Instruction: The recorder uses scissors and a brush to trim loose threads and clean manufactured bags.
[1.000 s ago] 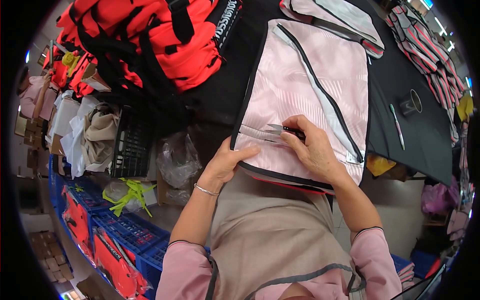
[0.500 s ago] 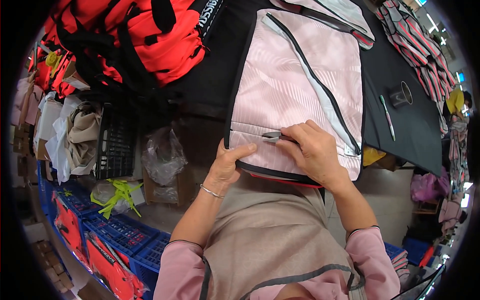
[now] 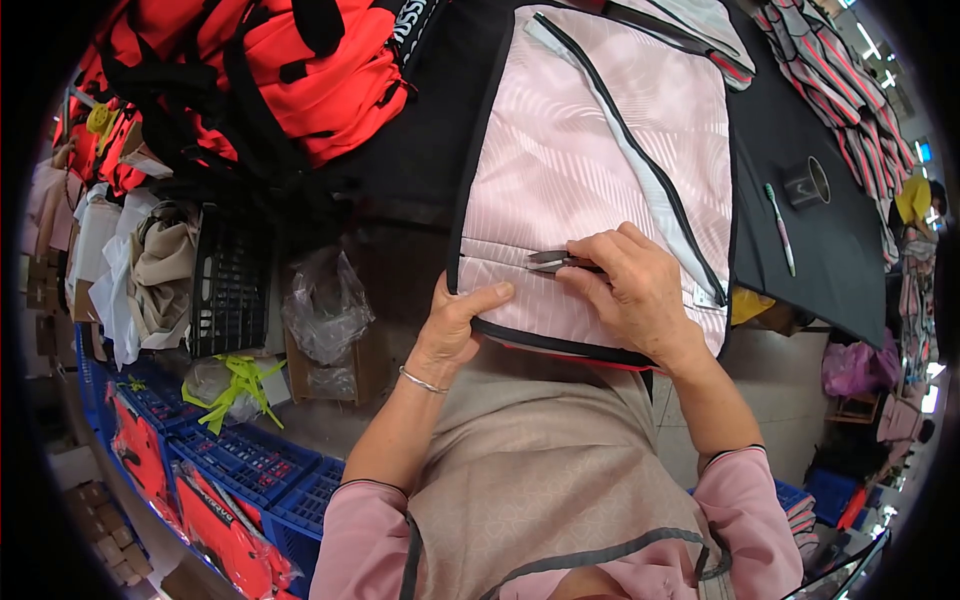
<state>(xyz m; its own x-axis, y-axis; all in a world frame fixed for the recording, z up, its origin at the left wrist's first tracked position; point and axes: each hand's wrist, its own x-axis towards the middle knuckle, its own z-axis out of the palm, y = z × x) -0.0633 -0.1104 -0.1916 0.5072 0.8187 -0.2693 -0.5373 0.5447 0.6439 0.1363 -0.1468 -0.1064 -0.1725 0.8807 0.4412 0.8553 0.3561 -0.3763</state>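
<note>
A pale pink backpack (image 3: 590,150) with black zipper lines and black edging lies flat on a black table (image 3: 820,250). My left hand (image 3: 455,325) grips its lower left edge, thumb on top of the fabric. My right hand (image 3: 630,285) rests on the bag's lower panel and holds small metal thread snips (image 3: 552,262), blades pointing left along a seam. A thin bracelet sits on my left wrist.
Red backpacks (image 3: 290,70) are piled at the upper left. A black crate (image 3: 230,285), a clear plastic bag (image 3: 325,310) and blue crates (image 3: 240,460) stand to my left. A pen (image 3: 780,228) and a small cup (image 3: 808,182) lie on the table's right side.
The view has shifted, with the pink backpack now sitting more central. My hands stay on the bag's lower edge; the snips stay at the seam.
</note>
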